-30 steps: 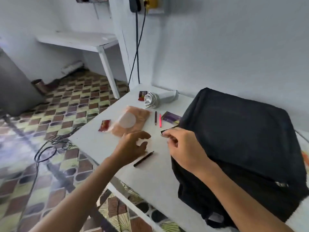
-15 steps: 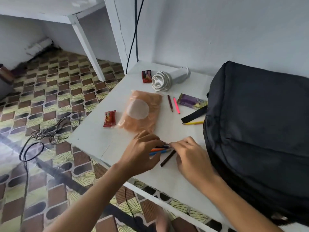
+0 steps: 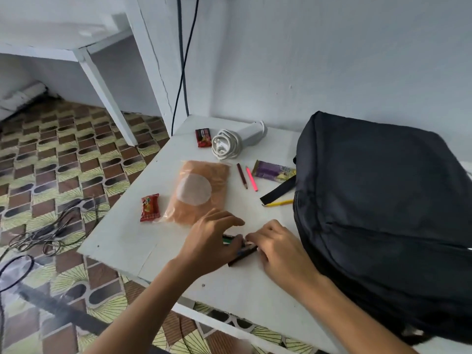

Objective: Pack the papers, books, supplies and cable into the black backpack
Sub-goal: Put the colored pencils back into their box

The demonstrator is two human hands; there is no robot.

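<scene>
The black backpack (image 3: 378,205) lies on the right half of the white table (image 3: 143,241). Near the table's front, my left hand (image 3: 212,241) and my right hand (image 3: 275,246) meet over a small bundle of pencils and pens (image 3: 240,250), fingers curled around them from both sides. A dark pencil (image 3: 242,175), a pink pen (image 3: 251,178) and a yellow pencil (image 3: 279,203) lie loose farther back. The coiled white cable with its charger (image 3: 235,143) sits at the back of the table.
An orange plastic pouch (image 3: 199,191) lies mid-table, a red snack packet (image 3: 150,208) to its left, another red packet (image 3: 203,137) and a purple wrapper (image 3: 273,171) at the back. A backpack strap (image 3: 278,192) trails onto the table. Black cables lie on the tiled floor (image 3: 51,226).
Both hands came together at the table's front and gathered several pens and pencils into a bundle. The view tilted down and left, away from the backpack.
</scene>
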